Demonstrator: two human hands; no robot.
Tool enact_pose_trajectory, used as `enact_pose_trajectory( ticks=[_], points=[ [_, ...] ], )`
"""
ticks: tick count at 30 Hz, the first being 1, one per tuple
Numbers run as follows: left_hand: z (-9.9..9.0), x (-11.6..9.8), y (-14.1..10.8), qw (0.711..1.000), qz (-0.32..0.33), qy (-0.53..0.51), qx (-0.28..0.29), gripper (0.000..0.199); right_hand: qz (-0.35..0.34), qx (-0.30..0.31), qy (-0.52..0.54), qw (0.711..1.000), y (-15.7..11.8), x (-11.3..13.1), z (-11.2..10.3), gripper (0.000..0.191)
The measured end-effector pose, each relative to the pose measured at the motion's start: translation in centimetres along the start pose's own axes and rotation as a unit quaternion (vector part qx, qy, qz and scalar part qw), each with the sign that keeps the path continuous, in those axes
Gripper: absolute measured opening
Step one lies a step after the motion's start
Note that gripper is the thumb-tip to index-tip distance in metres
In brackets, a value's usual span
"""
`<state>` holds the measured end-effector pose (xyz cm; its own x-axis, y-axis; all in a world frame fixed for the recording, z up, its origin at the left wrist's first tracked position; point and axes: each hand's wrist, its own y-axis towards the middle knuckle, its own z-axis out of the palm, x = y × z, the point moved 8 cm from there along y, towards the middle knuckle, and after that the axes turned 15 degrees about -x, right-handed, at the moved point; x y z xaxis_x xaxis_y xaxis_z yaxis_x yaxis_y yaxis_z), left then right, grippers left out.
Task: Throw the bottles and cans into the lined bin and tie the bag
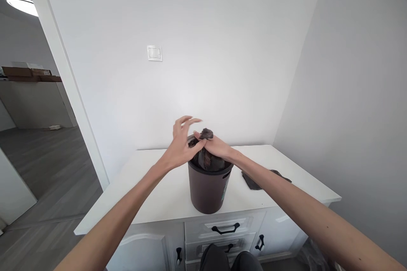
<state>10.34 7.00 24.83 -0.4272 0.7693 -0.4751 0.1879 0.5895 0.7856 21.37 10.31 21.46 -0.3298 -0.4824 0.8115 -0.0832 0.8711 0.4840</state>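
Right hand (216,146): fingers pinch the gathered neck of one black bag (210,161). Left hand (180,146): fingers spread, thumb at that neck. Dark bin (207,192): stands below the fingers, holds the bag. Wall switch (154,53): sits beyond the fingers.

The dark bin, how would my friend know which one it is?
Look for the long white cabinet against the wall, then at its top near the front edge. There, under the left hand and right hand, stands a round, dark brownish bin with black plastic bunched up at its mouth. It stands tall like a bucket, while the dark crumpled sheet to its right lies flat.
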Motion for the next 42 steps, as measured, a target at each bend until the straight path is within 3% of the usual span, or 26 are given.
enact_pose_trajectory(
  ticks=[3, 6, 8, 10, 14, 17, 21, 24, 27, 29, 31, 34, 39, 42],
  points=[
    [0.8, 2.9, -1.7, 0.992, -0.103, -0.062, -0.03, 0.101, 0.116, -0.02, 0.033, 0.993, 0.0, -1.3, -1.4, 0.049],
    [3.4, 5.0, -3.1, 0.96, -0.245, -0.134, -0.008, 0.115, 0.161, -0.021, 0.04, 0.986, 0.0, -1.6, -2.3, 0.059],
    [4.7, 5.4, -3.3, 0.939, -0.299, -0.169, -0.014, 0.107, 0.157, -0.032, 0.032, 0.987, 0.3, -1.6, -3.0, 0.06],
    [5.4, 5.3, -2.8, 0.936, -0.304, -0.175, -0.015, 0.085, 0.162, -0.053, 0.019, 0.985, 0.4, -1.9, -4.0, 0.059],
    [6.3, 4.4, -1.4, 0.964, -0.222, -0.145, 0.026, 0.032, 0.169, -0.063, 0.013, 0.984, 0.3, -2.5, -5.7, 0.058],
    [6.5, 4.5, -0.7, 0.974, -0.191, -0.119, 0.025, 0.017, 0.169, -0.045, 0.003, 0.985, -0.1, -2.8, -6.7, 0.063],
    [7.5, 4.4, -0.6, 0.965, -0.197, -0.159, 0.069, 0.023, 0.14, 0.01, 0.061, 0.988, -0.6, -2.4, -7.1, 0.058],
    [8.2, 4.4, -0.9, 0.931, -0.242, -0.256, 0.099, 0.026, 0.114, 0.051, 0.081, 0.989, -1.1, -1.6, -7.4, 0.049],
    [8.3, 4.5, -1.1, 0.898, -0.284, -0.324, 0.091, 0.023, 0.044, 0.11, 0.057, 0.991, -1.8, -0.2, -7.6, 0.043],
    [8.0, 4.3, -1.0, 0.898, -0.285, -0.327, 0.074, 0.023, 0.001, 0.11, 0.018, 0.994, -2.0, 0.2, -8.0, 0.04],
    [7.7, 3.9, -0.9, 0.906, -0.274, -0.315, 0.067, 0.025, -0.024, 0.071, -0.008, 0.997, -2.0, 0.0, -8.6, 0.038],
    [7.1, 3.0, -0.9, 0.923, -0.252, -0.284, 0.057, 0.027, -0.049, -0.037, -0.046, 0.997, -1.6, -0.8, -9.2, 0.033],
    [6.9, 1.3, -1.9, 0.95, -0.197, -0.228, 0.079, 0.041, -0.1, -0.22, -0.078, 0.967, -1.8, -0.9, -9.3, 0.014],
    [6.6, 2.1, -2.6, 0.944, -0.237, -0.221, 0.059, 0.045, -0.116, -0.273, -0.057, 0.953, -2.3, -0.5, -8.7, 0.01]
  ],
)
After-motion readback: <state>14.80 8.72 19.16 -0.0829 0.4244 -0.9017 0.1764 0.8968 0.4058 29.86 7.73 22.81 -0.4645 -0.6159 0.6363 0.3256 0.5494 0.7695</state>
